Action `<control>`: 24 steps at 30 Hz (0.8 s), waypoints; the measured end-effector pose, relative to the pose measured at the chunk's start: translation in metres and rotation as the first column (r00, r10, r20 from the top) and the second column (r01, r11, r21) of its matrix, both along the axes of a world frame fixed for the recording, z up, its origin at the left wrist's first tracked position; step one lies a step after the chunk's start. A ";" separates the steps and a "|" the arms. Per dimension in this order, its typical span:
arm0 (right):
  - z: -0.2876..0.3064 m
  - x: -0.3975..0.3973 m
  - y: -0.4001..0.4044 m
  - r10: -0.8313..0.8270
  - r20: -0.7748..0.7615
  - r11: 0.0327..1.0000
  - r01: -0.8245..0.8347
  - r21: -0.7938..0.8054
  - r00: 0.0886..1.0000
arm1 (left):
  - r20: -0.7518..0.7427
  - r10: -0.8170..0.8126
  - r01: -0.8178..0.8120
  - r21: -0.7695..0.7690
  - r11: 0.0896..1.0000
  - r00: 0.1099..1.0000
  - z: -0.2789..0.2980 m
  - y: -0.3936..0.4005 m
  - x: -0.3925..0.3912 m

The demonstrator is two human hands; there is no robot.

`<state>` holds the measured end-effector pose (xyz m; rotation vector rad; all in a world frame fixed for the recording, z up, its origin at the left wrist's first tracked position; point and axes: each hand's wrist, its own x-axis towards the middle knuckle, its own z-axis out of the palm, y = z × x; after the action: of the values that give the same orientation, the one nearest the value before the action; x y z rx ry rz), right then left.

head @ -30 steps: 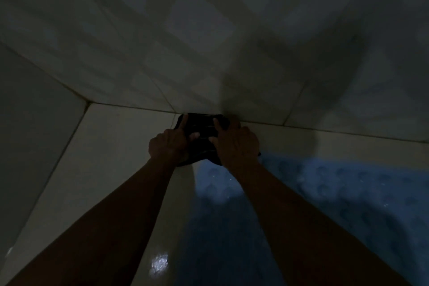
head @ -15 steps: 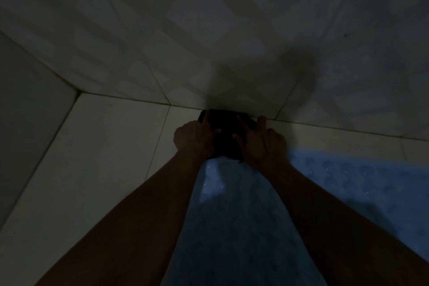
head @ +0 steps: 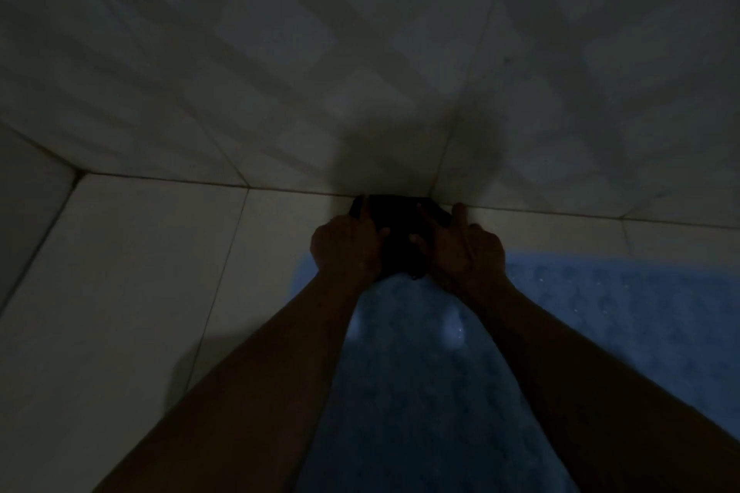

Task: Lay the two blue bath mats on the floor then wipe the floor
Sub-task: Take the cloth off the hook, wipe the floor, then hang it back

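In the head view, dim light: both hands press a dark wiping cloth point(head: 400, 236) flat on the tiled floor point(head: 132, 272), right against the floor's far edge where it meets the wall point(head: 280, 72). The left hand point(head: 346, 246) and right hand point(head: 464, 252) lie side by side, fingers spread over the cloth. A blue bath mat point(head: 600, 316) lies just behind them. The cloth looks soft and light; best pinned at both ends.

Very dim, grainy; soft shadows on wall tiles; wide-angle bending at edges
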<state>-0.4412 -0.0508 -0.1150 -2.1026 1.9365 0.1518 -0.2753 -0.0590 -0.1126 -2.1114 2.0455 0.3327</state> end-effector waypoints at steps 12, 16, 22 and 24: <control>-0.008 -0.005 0.003 -0.049 -0.083 0.999 0.050 0.014 0.995 | -0.179 0.040 -0.055 -0.076 0.996 0.983 -0.022 0.007 -0.004; 0.009 0.001 -0.002 -0.053 -0.183 0.990 0.075 0.118 0.982 | -0.248 0.060 -0.067 -0.021 0.998 0.967 -0.020 0.005 -0.005; 0.026 0.016 -0.007 -0.049 -0.275 0.960 0.121 0.252 0.960 | -0.277 0.115 -0.109 0.037 0.993 0.954 -0.010 0.008 -0.005; 0.025 0.015 -0.006 -0.057 -0.263 0.963 0.122 0.241 0.963 | -0.246 0.106 -0.099 0.043 0.994 0.963 -0.015 0.009 -0.005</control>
<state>-0.4264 -0.0569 -0.0896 -1.8980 2.0211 0.6451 -0.2800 -0.0499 -0.1280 -2.2615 2.0457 0.6715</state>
